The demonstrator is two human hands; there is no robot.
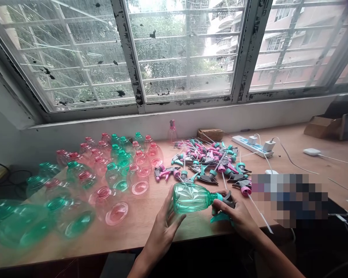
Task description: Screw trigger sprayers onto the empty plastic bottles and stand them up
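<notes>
A clear green spray bottle (191,198) lies sideways in the air over the table's front edge, its neck pointing right. My left hand (166,222) cradles the bottle's base end, with fingers behind it and the thumb below. At the neck, my right hand (234,212) grips the trigger sprayer (220,217), which has a teal collar and lever and a dark grey body. The sprayer sits at the bottle's mouth; whether it is fully screwed on, I cannot tell. Just beyond my hands is a pile of loose pink, teal and grey trigger sprayers (207,154) with white tubes.
Several open pink bottles (110,208) and green bottles (71,220) stand on the left of the wooden table (150,227). At the back are a pink spray bottle (172,133) and a brown box (210,134). A power strip (251,146) with cables lies right; a blurred patch hides part there.
</notes>
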